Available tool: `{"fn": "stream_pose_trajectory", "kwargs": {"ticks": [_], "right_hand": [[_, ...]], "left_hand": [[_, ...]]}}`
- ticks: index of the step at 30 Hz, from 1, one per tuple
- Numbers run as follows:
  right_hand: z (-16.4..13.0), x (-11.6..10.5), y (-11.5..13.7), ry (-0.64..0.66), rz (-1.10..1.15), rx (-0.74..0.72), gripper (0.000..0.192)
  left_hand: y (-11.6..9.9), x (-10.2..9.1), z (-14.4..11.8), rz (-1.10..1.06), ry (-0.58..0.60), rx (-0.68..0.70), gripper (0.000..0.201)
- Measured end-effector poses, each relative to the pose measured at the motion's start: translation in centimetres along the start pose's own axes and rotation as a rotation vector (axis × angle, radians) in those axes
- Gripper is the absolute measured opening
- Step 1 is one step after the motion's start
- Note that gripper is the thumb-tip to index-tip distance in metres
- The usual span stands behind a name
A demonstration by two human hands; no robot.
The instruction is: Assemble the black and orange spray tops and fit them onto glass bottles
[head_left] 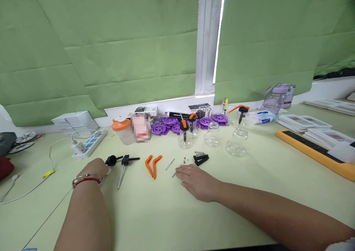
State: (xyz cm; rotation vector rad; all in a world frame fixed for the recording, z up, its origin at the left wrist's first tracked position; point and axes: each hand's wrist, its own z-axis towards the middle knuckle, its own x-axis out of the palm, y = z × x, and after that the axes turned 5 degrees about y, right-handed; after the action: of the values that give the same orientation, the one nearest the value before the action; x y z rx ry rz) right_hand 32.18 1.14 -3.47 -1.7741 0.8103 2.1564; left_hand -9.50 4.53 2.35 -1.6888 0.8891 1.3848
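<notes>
My left hand [95, 168] is at the left, its fingers curled beside a black nozzle head [111, 160] and the metal tube under it; the fingertips are mostly hidden. A second black nozzle head [125, 159] with a metal tube lies just to the right. My right hand [198, 182] rests low over the table, fingers stretched out and thumb apart, its fingertips at a thin metal pin [174, 175]. Another metal pin [170, 164] lies beside it. Two orange levers [153, 166], black clip-like parts [201, 159], springs [199, 153] and tiny brass bits [184, 161] lie around the hands.
Behind stand glass jars [237, 147], some with black tops and orange levers, and purple plastic parts [170, 123]. An orange-lidded cup [121, 125] and a power strip [90, 145] are at the left. An orange-and-black device [313, 153] and a purple bottle [274, 99] are at the right.
</notes>
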Motion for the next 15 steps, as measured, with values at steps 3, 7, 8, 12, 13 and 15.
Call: {"fn": "stream_pose_trajectory", "kwargs": {"ticks": [3,7,8,12,13,15], "right_hand": [[0.0,0.1,0.0,-0.017,-0.019,-0.016,0.043],[0.0,0.2,0.0,-0.057,-0.055,-0.045,0.04],[0.0,0.4,0.0,-0.071,-0.061,-0.057,0.039],[0.0,0.8,-0.4,-0.125,-0.073,-0.117,0.035],[-0.1,0.9,-0.5,-0.131,-0.075,-0.131,0.035],[-0.1,0.9,-0.6,-0.13,-0.072,-0.156,0.035]], "left_hand": [[-2.4,-1.7,-2.2,0.059,-0.029,-0.084,0.015],[-8.6,-2.2,-6.2,0.048,-0.122,0.112,0.027],[-10.3,-1.7,-7.1,0.025,-0.117,0.234,0.026],[-16.0,1.7,-10.0,0.072,-0.053,1.04,0.043],[-16.8,2.5,-10.3,0.148,-0.055,1.119,0.046],[-17.7,3.8,-10.6,0.235,-0.055,1.181,0.045]]}}
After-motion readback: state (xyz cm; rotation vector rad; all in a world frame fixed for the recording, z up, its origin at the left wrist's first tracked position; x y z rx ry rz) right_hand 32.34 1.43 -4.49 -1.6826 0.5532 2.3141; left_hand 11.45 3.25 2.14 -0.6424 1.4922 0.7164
